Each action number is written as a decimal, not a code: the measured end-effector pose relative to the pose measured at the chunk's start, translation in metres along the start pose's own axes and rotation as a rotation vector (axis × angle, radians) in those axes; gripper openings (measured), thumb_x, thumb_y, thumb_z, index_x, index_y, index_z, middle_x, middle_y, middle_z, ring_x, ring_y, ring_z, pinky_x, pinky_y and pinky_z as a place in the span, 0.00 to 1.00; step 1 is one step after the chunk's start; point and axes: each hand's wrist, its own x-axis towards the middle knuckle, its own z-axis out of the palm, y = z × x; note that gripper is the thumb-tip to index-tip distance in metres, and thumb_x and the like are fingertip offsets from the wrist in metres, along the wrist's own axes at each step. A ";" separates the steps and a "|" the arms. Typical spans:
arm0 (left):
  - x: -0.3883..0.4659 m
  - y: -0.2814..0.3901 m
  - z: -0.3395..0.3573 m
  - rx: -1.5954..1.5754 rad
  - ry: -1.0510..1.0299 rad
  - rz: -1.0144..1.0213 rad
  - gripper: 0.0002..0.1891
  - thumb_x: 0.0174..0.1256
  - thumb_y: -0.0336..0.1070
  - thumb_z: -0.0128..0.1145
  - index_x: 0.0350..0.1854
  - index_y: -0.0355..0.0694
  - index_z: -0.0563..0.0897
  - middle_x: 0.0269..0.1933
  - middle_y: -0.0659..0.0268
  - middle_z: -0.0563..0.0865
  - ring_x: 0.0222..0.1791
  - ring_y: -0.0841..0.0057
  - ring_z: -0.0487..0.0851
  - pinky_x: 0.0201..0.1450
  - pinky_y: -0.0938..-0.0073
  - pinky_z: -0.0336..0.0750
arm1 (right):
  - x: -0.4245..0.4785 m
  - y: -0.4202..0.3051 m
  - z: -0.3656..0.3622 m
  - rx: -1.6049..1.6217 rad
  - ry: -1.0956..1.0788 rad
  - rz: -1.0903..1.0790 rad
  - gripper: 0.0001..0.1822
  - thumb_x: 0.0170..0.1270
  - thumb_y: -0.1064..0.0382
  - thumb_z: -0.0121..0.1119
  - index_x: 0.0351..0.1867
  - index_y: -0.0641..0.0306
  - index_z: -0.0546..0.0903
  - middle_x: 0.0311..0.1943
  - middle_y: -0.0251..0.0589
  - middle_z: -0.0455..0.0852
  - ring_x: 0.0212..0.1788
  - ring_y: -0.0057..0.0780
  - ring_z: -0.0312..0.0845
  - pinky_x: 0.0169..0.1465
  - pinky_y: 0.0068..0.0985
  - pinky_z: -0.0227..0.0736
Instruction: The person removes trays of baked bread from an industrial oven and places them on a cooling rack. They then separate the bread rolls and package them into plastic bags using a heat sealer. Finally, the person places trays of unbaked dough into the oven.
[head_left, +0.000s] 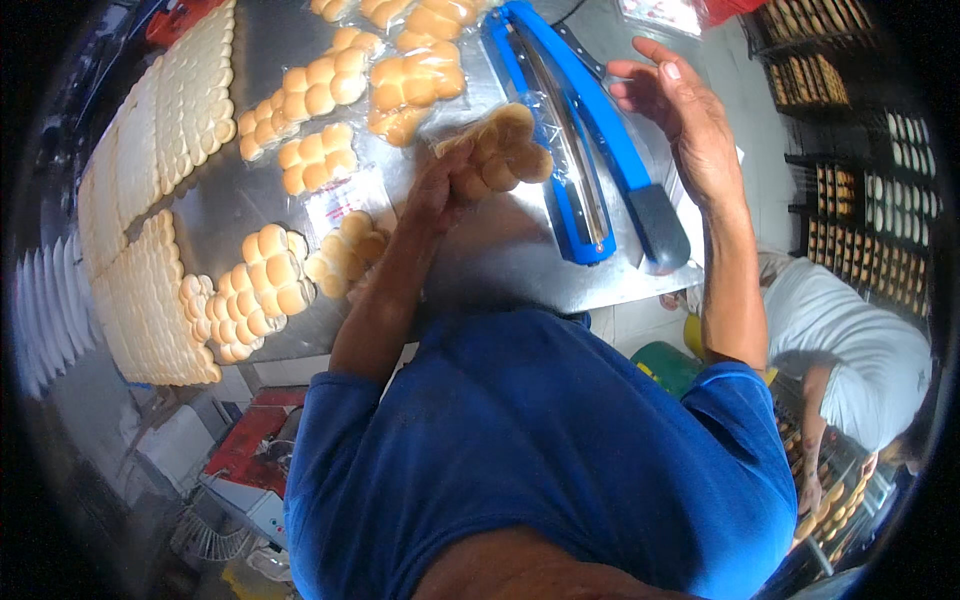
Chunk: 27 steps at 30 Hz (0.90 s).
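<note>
My left hand (442, 184) grips a bagged cluster of bread rolls (501, 154); the open end of its clear plastic bag lies over the near jaw of a blue impulse sealer (589, 217). The sealer's arm is raised, its black handle (656, 225) towards me. My right hand (686, 105) is above and right of the sealer, fingers apart, holding nothing. Just left of my left forearm lies another roll cluster (346, 251), beside a printed plastic bag (345, 199). Bagged rolls (319, 157) lie farther up on the metal table (480, 262).
Large slabs of joined rolls (180, 105) and smaller unwrapped clusters (259, 281) cover the table's left side. At right, a co-worker in a light shirt (847, 337) bends by bread racks (862, 255). A green bin (664, 367) stands beyond the table edge. A red machine (259, 427) is at lower left.
</note>
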 end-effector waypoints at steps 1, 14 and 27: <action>-0.001 0.009 0.005 -0.002 -0.010 0.010 0.28 0.73 0.43 0.57 0.68 0.32 0.69 0.59 0.56 0.81 0.53 0.70 0.84 0.51 0.74 0.84 | 0.008 -0.003 0.003 0.008 -0.027 -0.027 0.31 0.78 0.45 0.49 0.69 0.70 0.69 0.49 0.45 0.87 0.48 0.28 0.82 0.59 0.27 0.77; 0.055 0.078 0.068 0.035 -0.004 0.329 0.27 0.70 0.37 0.62 0.69 0.35 0.71 0.64 0.58 0.77 0.64 0.69 0.76 0.68 0.67 0.71 | 0.086 0.002 0.019 0.294 -0.110 0.079 0.31 0.66 0.69 0.66 0.68 0.73 0.66 0.39 0.43 0.87 0.38 0.27 0.86 0.46 0.24 0.82; 0.086 0.086 0.088 0.245 0.076 0.441 0.33 0.70 0.41 0.64 0.71 0.33 0.65 0.58 0.56 0.81 0.57 0.71 0.81 0.62 0.71 0.75 | 0.139 0.034 0.015 0.068 -0.060 0.079 0.37 0.57 0.71 0.72 0.68 0.68 0.68 0.38 0.43 0.88 0.41 0.29 0.86 0.47 0.27 0.81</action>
